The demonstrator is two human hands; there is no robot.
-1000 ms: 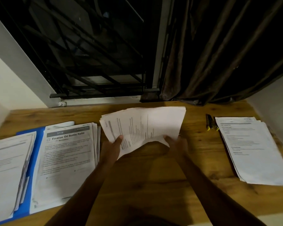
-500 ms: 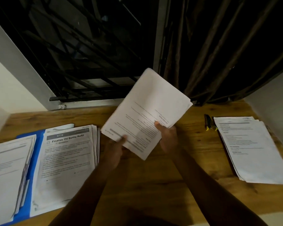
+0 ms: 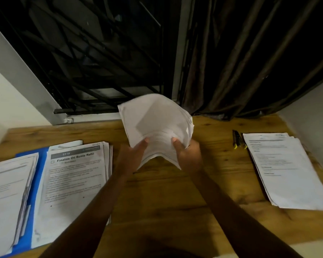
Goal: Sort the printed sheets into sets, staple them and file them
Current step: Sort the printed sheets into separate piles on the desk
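Premises: a home study corner or a small office; which of the two cannot be settled. Evidence: a wooden desk sits between plain pale walls, directly under a window fitted with a black metal grille. A dark curtain hangs at the right, reaching the desk's back edge. Paperwork is laid out on the desk: printed sheets in piles, a blue folder, two pens.

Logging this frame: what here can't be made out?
Head view:
- Held sheets: motion-blurred, print unreadable; they hide the fingers of the left hand and right hand.
- Leftmost pile: cut by the left edge.
- Blue folder: mostly under paper.
- Black-and-yellow items: too small to identify.
- Right pile: text too small.
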